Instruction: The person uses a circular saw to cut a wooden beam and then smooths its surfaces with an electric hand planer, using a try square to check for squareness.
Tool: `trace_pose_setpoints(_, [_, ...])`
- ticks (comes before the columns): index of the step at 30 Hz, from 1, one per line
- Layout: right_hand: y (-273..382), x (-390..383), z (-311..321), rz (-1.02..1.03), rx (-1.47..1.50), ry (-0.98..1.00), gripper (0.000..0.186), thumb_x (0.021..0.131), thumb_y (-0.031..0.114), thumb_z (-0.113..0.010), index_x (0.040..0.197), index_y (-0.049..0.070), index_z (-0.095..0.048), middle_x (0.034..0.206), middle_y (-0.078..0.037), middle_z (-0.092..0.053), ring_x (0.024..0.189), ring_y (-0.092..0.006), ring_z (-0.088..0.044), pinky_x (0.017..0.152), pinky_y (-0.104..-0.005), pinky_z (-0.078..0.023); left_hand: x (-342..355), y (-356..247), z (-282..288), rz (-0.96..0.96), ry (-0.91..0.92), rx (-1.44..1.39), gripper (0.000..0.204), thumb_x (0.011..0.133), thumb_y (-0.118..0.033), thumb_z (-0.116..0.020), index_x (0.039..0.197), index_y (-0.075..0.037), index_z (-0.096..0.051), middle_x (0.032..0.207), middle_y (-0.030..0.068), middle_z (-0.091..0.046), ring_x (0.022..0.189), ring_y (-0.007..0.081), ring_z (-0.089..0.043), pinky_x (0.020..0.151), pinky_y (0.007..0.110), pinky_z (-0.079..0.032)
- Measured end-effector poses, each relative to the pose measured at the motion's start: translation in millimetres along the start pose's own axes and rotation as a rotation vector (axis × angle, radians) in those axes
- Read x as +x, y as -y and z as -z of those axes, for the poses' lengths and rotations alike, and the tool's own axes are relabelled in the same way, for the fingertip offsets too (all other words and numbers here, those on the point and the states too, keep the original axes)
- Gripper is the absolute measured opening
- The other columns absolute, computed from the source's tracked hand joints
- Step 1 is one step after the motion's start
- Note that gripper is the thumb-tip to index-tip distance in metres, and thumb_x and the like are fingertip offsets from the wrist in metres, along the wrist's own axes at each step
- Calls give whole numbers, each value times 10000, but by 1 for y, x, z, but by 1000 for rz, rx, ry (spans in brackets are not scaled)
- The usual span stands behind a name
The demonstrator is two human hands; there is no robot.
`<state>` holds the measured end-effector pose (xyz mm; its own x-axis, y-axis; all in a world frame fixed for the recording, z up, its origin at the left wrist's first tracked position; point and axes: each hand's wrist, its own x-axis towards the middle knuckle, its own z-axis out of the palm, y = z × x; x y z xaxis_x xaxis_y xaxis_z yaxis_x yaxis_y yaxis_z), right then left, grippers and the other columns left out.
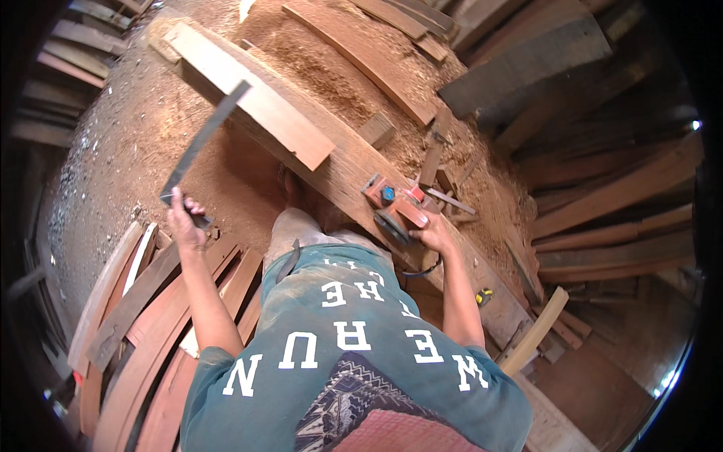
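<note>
My left hand (185,221) is closed round the short arm of a dark L-shaped carpenter's square (202,140). The long arm slants up and away, its far end over the edge of a pale wooden board (248,94). That board lies along a thick wooden beam (350,177) that serves as a bench. My right hand (434,232) is closed on the near end of an orange-red electric planer (399,207) with a blue knob. The planer sits on the beam, apart from the board's near end.
Curved planks (169,331) are stacked at the lower left. A long plank (361,64) and a wood block (376,129) lie in sawdust beyond the beam, near several offcuts. A yellow tape measure (484,296) rests by my right forearm. Timber (617,233) leans along the right.
</note>
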<state>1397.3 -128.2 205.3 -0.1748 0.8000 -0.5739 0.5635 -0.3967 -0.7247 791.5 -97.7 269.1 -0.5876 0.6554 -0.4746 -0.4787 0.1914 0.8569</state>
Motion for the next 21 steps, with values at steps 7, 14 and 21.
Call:
trace_pose_setpoints(7, [59, 11, 23, -89, -271, 136, 662, 803, 226, -856, 1391, 13, -639, 1298, -188, -723, 1212, -321, -687, 1070, -445, -534, 2, 41, -4, 66, -72, -44, 338, 1069, -414, -715, 987, -121, -565, 730, -42, -528, 593, 74, -511, 543, 255, -477])
trace_pose_setpoints(14, [181, 95, -4, 201, -443, -73, 571, 875, 283, -832, 1341, 4, -654, 1170, -212, -687, 1124, -373, -662, 1025, -451, -532, 63, 38, -16, 56, -191, -81, 324, 1079, -383, -704, 964, -113, -568, 704, -40, -531, 559, 77, -511, 515, 252, -481])
trace_pose_setpoints(21, [332, 215, -80, 496, -460, 22, 459, 904, 239, -800, 1285, 19, -673, 1242, -200, -663, 1246, -387, -606, 1090, -482, -489, 188, -13, -16, -15, -200, -115, 330, 1069, -397, -714, 955, -124, -567, 701, -47, -521, 557, 69, -518, 508, 250, -486])
